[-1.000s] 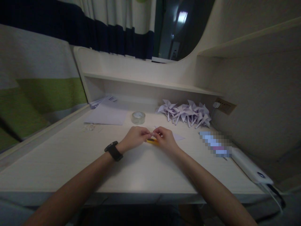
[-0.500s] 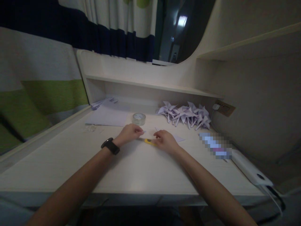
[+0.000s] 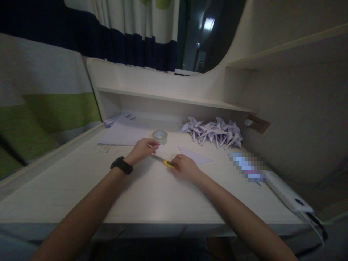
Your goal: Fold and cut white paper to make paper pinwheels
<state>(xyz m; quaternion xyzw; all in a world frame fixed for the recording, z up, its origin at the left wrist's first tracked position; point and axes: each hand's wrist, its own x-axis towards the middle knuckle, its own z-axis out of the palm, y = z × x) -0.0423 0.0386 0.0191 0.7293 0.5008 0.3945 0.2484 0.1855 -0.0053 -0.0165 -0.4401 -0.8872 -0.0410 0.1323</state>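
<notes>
My right hand [image 3: 187,167] is closed around a yellow utility knife [image 3: 169,164]. Its blade is out and points left, toward my other hand. My left hand [image 3: 143,149], with a black watch on the wrist, pinches a small white scrap [image 3: 161,146] that looks like paper. Just behind that hand stands a roll of clear tape [image 3: 160,136]. A folded white paper triangle [image 3: 197,156] lies flat on the desk beyond my right hand, apart from it.
Several paper pinwheels [image 3: 213,131] are heaped at the back right. White paper sheets [image 3: 122,132] lie at the back left, with small scraps [image 3: 104,149] before them. A blurred-out flat object [image 3: 246,166] and a long white device [image 3: 285,192] line the right side under a wall socket [image 3: 258,124].
Both hands have moved a little left and drawn slightly apart. The knife has come left with my right hand, showing more of its blade, and more of the paper triangle is uncovered.
</notes>
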